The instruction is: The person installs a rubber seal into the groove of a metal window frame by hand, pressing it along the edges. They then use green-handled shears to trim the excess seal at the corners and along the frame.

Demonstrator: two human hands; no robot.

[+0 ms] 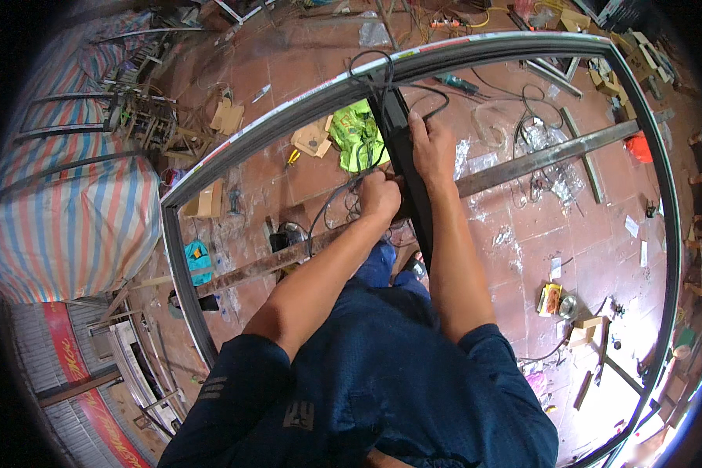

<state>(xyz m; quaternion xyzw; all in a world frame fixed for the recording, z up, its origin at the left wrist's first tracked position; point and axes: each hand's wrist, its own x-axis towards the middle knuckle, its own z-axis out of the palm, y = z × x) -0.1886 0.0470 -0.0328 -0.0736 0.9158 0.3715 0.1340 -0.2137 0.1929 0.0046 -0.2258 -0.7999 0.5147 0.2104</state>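
Note:
A dark metal bar (pixel 409 160) runs down the middle of a large dark frame (pixel 668 234) in front of me. My right hand (pixel 434 148) grips the bar's right side near its upper end, thumb up along it. My left hand (pixel 380 195) is closed in a fist against the bar's left side, a little lower; what its fingers hold is hidden. A thin black strip or cord (pixel 337 195) runs close by the left fist. More of it loops over the frame's far edge beside the bar's top.
A rusty beam (pixel 538 160) crosses under the frame. On the tiled floor lie a lime-green vest (pixel 357 136), cardboard (pixel 312 138), yellow-handled pliers (pixel 293 157), a teal power tool (pixel 457 83) and tangled cords. A striped tarp (pixel 78 226) covers a bulky pile at left.

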